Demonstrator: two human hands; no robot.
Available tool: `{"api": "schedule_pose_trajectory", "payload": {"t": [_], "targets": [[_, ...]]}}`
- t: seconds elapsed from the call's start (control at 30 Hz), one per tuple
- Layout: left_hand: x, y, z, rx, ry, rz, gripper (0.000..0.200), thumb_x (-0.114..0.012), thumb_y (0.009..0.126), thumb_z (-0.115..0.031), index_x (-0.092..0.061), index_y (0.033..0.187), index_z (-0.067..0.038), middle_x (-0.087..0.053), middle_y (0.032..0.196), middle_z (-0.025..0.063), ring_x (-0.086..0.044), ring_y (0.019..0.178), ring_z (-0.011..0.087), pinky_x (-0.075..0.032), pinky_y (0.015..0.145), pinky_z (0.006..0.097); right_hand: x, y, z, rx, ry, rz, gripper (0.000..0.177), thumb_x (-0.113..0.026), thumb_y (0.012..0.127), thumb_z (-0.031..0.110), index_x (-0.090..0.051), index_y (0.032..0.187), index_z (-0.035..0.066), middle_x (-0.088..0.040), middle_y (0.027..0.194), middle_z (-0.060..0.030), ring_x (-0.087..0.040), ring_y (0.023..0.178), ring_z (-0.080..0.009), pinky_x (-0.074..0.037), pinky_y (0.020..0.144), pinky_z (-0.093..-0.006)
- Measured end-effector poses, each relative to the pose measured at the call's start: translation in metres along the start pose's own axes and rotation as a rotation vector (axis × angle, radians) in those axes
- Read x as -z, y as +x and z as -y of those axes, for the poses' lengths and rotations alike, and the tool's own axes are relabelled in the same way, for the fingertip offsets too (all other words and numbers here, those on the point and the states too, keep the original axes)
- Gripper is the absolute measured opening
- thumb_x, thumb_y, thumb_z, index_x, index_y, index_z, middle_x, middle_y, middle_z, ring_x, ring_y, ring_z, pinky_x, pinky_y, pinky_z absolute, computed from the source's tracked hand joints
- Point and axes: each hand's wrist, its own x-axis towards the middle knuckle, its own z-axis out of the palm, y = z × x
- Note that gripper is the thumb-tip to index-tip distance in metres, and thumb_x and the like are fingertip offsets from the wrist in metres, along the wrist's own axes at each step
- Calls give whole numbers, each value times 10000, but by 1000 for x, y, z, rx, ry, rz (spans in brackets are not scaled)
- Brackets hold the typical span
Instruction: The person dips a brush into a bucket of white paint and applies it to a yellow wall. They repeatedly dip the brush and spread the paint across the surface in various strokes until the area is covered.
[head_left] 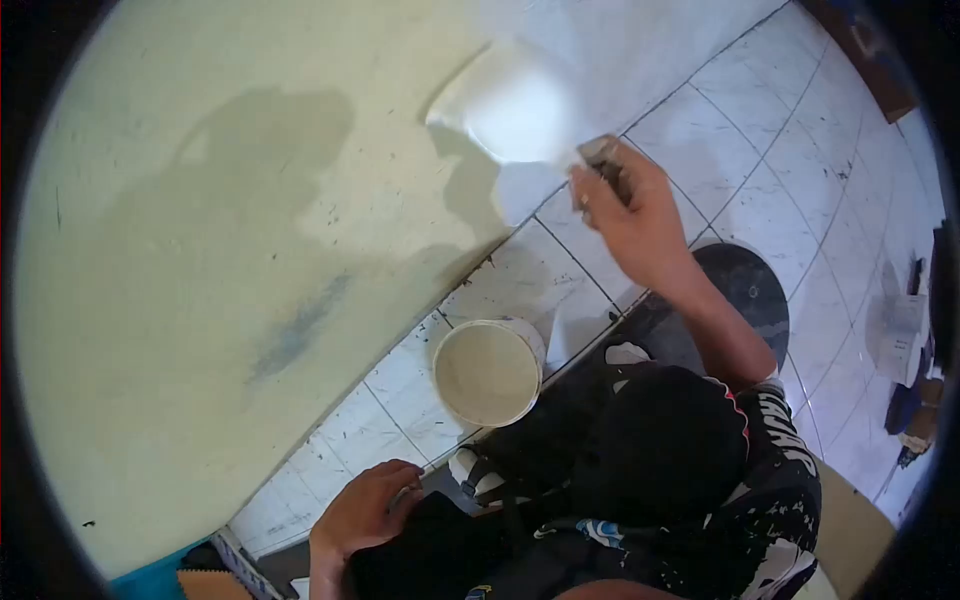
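My right hand (640, 215) is raised at the foot of the wall, fingers closed round a small grey-brown tool (597, 150). Blur and the fingers hide what kind of tool it is. Just beside it, a wet-looking white coat (525, 110) covers part of the pale yellow wall (250, 200). My left hand (370, 510) rests over my knee on dark cloth, loosely bent with the thumb apart, and nothing shows in it. Between my hands, an open bucket (488, 372) with a smooth cream-white substance inside stands on the floor, close to the wall.
White tiles (770, 140) with dark joints cover the floor along the wall. A dark rounded panel (745, 285) lies under my right forearm. Boxes and other items (905, 340) stand at the far right. Something turquoise (160, 575) is at the lower left.
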Motion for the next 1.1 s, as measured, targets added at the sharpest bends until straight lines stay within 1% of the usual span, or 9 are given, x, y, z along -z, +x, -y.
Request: {"api": "schedule_pose_trajectory", "payload": {"t": [0.1, 0.17, 0.33, 0.47, 0.6, 0.8, 0.9, 1.0, 1.1], "targets": [[-8, 3, 42, -131, 63, 33, 95, -619, 860, -106, -625, 924, -36, -644, 982, 177, -607, 961, 370, -490, 835, 437, -2, 3, 9, 10, 131, -77, 159, -600, 953, 188, -572, 894, 44, -566, 719, -9, -496, 589, -62, -411, 510, -217], [4, 1, 47, -59, 208, 22, 117, -638, 850, -130, -634, 927, -42, -646, 998, 172, -608, 950, 367, -484, 838, 439, -18, 8, -46, -175, 219, 38, 180, -584, 961, 206, -568, 890, 41, -561, 710, -9, -483, 554, -51, -368, 445, -211], [22, -15, 55, -208, 308, 16, 308, -619, 927, -296, -634, 1046, -13, -648, 976, 184, -613, 937, 371, -481, 856, 441, -50, -16, -168, -316, 170, -28, 198, -581, 952, 203, -571, 852, 33, -556, 682, -25, -488, 520, -78, -350, 399, -240], [26, -9, 64, -417, 238, 53, 335, -626, 923, -325, -630, 1032, -9, -647, 986, 193, -616, 933, 380, -492, 838, 445, -48, -32, -201, -589, -104, -42, 229, -605, 914, 194, -593, 805, -6, -590, 672, -68, -511, 502, -118, -358, 387, -266], [24, -10, 89, -412, 263, 127, 319, -625, 924, -320, -632, 1012, -13, -648, 975, 193, -622, 902, 381, -500, 818, 451, -44, -12, -168, -577, -234, -120, 245, -624, 889, 195, -612, 781, -25, -614, 662, -90, -528, 497, -132, -365, 387, -274], [29, -17, 94, -340, 243, 73, 245, -685, 881, -229, -673, 1011, -23, -664, 1035, 174, -625, 977, 370, -503, 861, 441, -17, 18, -17, -379, -295, -65, 204, -630, 881, 183, -635, 792, -1, -572, 630, -37, -459, 485, -89, -291, 385, -259], [23, -19, 89, -503, 152, -80, 180, -701, 838, -170, -637, 901, -15, -638, 898, 169, -619, 856, 369, -499, 764, 447, -1, 7, 40, -295, -168, -22, 152, -581, 932, 158, -631, 900, 17, -553, 676, -21, -406, 474, -45, -255, 381, -221], [25, -14, 78, -448, 157, -50, 162, -698, 845, -161, -641, 892, -17, -638, 889, 161, -621, 844, 357, -500, 762, 438, 11, -6, 49, -174, 28, -23, 134, -590, 925, 160, -628, 912, 33, -563, 697, -8, -425, 508, -40, -263, 400, -212], [28, -4, 66, -337, 205, -69, 156, -699, 852, -154, -650, 915, -20, -649, 908, 155, -628, 858, 352, -502, 768, 430, 6, -2, -5, -125, 174, -102, 137, -598, 932, 183, -623, 923, 48, -573, 711, 0, -436, 520, -39, -279, 407, -208]]}}
